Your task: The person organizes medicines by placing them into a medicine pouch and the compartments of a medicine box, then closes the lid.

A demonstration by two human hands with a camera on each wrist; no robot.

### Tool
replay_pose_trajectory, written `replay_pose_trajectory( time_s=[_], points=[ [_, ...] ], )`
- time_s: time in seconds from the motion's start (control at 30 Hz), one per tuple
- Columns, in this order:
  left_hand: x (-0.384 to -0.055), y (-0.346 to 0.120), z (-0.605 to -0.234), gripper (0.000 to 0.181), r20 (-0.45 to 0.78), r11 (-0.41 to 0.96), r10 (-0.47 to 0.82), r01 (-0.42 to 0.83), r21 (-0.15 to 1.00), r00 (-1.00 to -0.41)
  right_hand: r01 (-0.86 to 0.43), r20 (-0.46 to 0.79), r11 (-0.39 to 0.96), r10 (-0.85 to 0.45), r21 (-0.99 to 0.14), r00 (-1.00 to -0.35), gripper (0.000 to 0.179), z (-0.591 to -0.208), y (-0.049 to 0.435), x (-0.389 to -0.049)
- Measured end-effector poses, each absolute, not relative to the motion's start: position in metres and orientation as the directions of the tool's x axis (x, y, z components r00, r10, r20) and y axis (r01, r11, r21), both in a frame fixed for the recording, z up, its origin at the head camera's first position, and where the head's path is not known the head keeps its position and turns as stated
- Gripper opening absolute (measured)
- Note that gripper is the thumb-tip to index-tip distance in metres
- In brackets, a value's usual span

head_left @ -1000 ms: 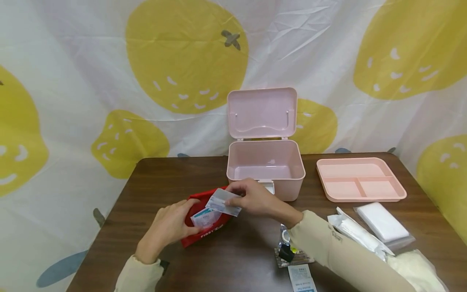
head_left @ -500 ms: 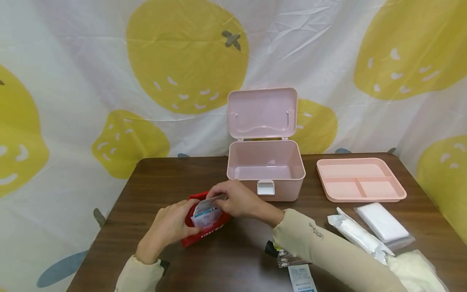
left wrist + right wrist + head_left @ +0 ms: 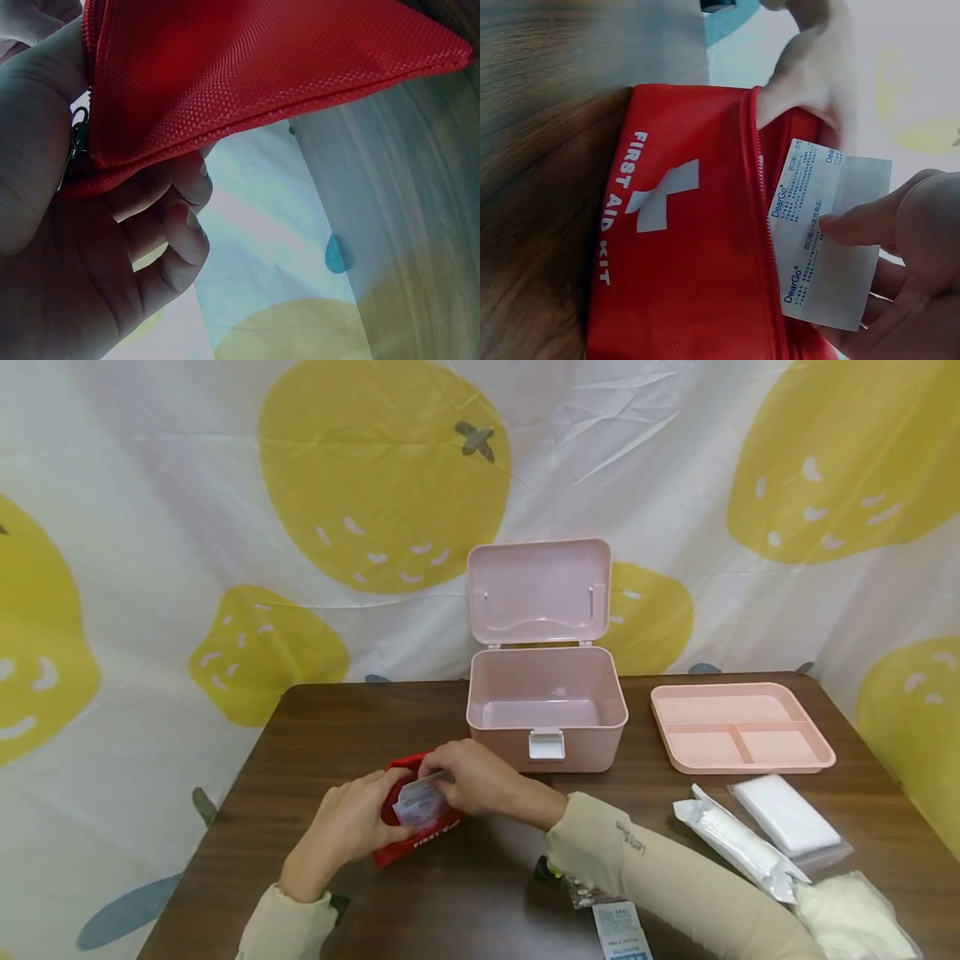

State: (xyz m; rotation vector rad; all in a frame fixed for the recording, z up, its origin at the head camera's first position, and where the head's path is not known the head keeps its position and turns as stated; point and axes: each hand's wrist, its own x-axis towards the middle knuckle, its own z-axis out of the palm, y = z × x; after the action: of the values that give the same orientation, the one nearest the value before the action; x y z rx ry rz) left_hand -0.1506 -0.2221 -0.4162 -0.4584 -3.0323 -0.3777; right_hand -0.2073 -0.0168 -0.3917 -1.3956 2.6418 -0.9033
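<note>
in the head view we see a red woven-fabric zip pouch point(image 3: 393, 853) on a dark brown wood-grain table point(image 3: 360, 727), with our left hand point(image 3: 348, 827) gripping its left end, presumably to steady it and spread its mouth. our right hand point(image 3: 480, 781) is at the pouch's mouth, where pale flat packets point(image 3: 420, 803) show. beyond the pouch and to its right, a pink plastic lidded box point(image 3: 585, 752) stands with its lid raised, which we judge leaves its inside easy to reach; farther right of the pouch lie a pale pink divided plastic tray point(image 3: 727, 707) and a long white wrapped packet point(image 3: 735, 843). in the left wrist view the pouch's zipped edge sits between thumb and bent fingers, a firm-looking hold, with the dark zip pull point(image 3: 79, 131) beside the thumb. in the right wrist view our right hand pinches a white paper packet with blue print point(image 3: 825, 240), thumb on its face, just at the pouch's mouth; we think that narrow grip suits such a thin, flat thing.
</note>
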Motion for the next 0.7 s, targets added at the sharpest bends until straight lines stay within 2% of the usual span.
replay_pose_trajectory(
  time_s=[0.43,0.7],
  points=[
    [-0.15,-0.221,-0.415,0.067,0.087,0.926,0.288,0.3,0.23,-0.954,-0.747,0.162,0.509,-0.77,-0.426,-0.617,0.02,-0.401,-0.026,-0.205],
    [-0.15,-0.222,-0.416,0.068,0.092,0.927,0.291,0.304,0.22,-0.952,-0.77,0.113,0.541,-0.789,-0.339,-0.604,0.016,-0.404,-0.03,-0.204]
  ],
)
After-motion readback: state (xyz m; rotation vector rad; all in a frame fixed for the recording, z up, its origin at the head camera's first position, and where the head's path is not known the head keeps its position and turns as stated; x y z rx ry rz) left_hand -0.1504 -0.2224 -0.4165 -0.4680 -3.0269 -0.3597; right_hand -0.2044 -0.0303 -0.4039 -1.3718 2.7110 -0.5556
